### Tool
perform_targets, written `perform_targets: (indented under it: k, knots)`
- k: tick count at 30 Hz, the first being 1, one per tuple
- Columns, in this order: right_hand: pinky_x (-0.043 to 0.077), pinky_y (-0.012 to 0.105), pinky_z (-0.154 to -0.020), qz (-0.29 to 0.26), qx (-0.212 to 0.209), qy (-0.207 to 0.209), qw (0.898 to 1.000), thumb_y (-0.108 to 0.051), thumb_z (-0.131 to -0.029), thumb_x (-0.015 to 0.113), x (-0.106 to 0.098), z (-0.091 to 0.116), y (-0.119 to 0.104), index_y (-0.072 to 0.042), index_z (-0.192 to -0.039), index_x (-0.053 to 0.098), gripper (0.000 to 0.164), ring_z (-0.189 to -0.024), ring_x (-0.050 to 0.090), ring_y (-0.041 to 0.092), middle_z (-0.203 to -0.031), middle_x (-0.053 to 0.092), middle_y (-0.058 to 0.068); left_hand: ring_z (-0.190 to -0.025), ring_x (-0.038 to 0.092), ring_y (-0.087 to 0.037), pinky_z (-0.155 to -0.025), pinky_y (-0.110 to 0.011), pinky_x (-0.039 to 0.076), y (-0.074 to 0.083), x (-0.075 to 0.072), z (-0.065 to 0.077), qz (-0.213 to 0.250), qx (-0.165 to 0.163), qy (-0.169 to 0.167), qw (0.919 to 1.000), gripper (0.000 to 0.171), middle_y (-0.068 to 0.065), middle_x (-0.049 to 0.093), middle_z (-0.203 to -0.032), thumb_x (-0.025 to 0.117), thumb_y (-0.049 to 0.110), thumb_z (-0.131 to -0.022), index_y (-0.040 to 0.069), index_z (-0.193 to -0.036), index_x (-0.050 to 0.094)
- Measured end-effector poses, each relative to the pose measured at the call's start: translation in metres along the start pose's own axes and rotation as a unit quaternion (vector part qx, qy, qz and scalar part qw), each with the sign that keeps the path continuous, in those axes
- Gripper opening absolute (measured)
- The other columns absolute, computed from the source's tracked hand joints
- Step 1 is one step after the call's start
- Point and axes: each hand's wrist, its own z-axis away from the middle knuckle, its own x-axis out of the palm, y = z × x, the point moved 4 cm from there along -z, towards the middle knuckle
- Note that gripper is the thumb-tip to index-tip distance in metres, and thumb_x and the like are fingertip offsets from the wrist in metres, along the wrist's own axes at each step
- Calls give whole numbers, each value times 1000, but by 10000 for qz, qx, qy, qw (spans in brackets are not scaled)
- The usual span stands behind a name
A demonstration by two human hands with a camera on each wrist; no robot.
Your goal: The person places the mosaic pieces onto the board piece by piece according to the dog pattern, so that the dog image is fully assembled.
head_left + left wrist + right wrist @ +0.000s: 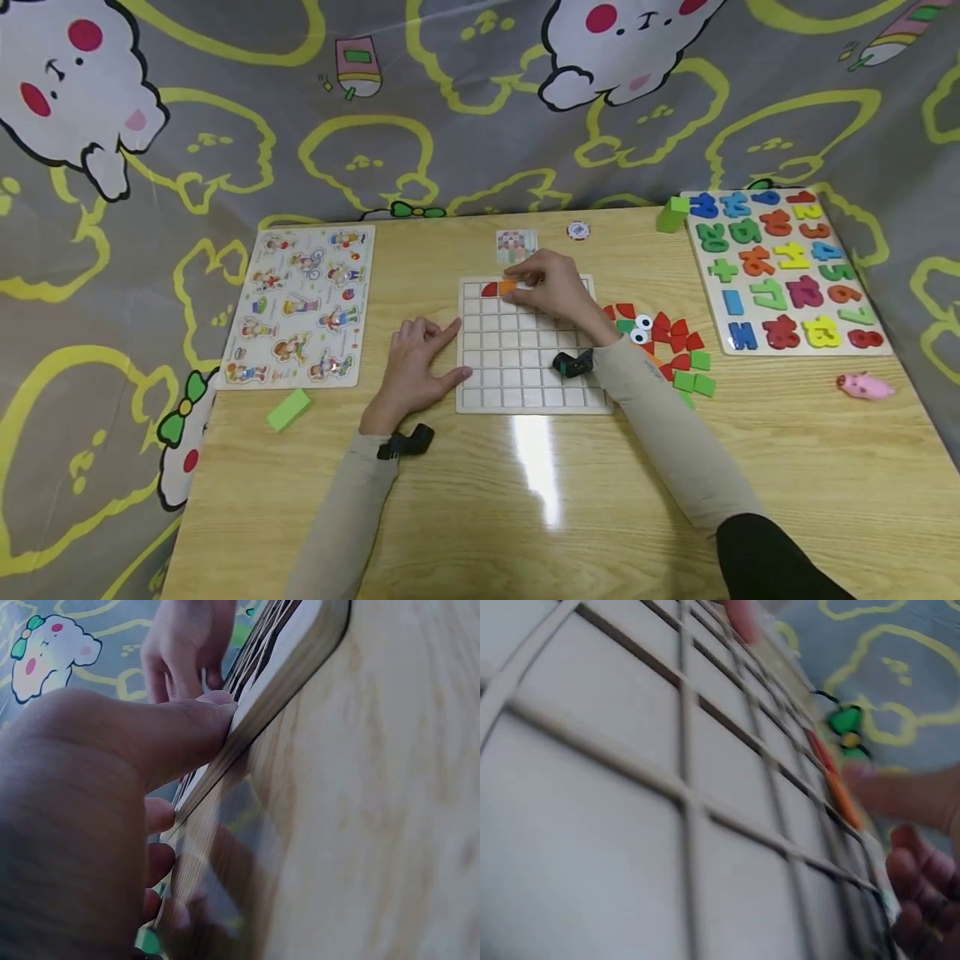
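A white grid board [491,362] with a wooden frame lies in the middle of the table. At its top row, my right hand [558,287] pinches an orange tile [507,287] between thumb and index finger, just right of a red tile [490,289] with one rounded corner. The orange tile [842,799] shows low in its cell beside the thumb in the right wrist view. My left hand [414,367] rests at the board's left edge, its thumb and index finger stretched out and touching the frame. In the left wrist view the thumb [180,727] presses on that wooden edge.
Loose red and green tiles [678,342] lie right of the board, with googly eyes [642,322] among them. A picture card [516,245] and a poker chip [577,230] are behind it. Puzzle boards flank both sides; green blocks [288,410] and a pink pig [865,386] stand out.
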Motion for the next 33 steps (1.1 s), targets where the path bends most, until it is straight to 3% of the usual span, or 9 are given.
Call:
perform_targets:
  k: [5,10,16,23,27,33]
  knots:
    - [49,40,-76,213,287,257,9990,-25,-82,83,-52,27,16,-9,-116,73,39,-89,63,24,-107,67,12,-96,35,-22,-84,-39,27,0,0,5,-1,-93,-37,9999,76,-3,45,-110,69,58,-83,25,-148,48]
    - [47,45,-78,1020,1083,-180,9887,-22,-85,79,-97,58,40,-7,-112,74,31,-90,62,27,-104,69,12,-97,35,-23,-86,-40,27,-4,-6,11,34,-202,4,9998,75,-3,45,-111,70,56,-83,25,-148,48]
    - [46,39,-76,1314,1408,-967,9765,-27,-86,78,-98,73,55,-8,-106,73,28,-83,61,24,-96,70,9,-97,36,-23,-86,-41,27,-8,-9,14,83,-228,64,9997,74,-4,46,-112,72,54,-83,25,-147,49]
    - [43,36,-70,1441,1663,-1141,9688,-23,-88,76,-100,78,56,-7,-97,67,21,-76,55,23,-88,64,9,-96,35,-23,-87,-41,27,-5,-2,8,160,-140,31,9998,74,-4,45,-112,71,55,-83,25,-147,49]
    - [43,35,-68,1431,1650,-853,9721,-25,-87,77,-103,82,58,-7,-96,65,23,-75,55,23,-87,63,9,-96,35,-23,-87,-41,27,-2,0,5,143,-144,6,9998,74,-3,45,-111,71,55,-83,25,-147,49]
    - [48,33,-71,1075,1272,125,9859,-32,-89,74,-106,80,57,-9,-97,66,26,-80,65,23,-90,69,9,-98,36,-23,-89,-42,27,2,1,1,127,-97,-38,9999,75,-3,45,-112,71,56,-83,25,-148,48]
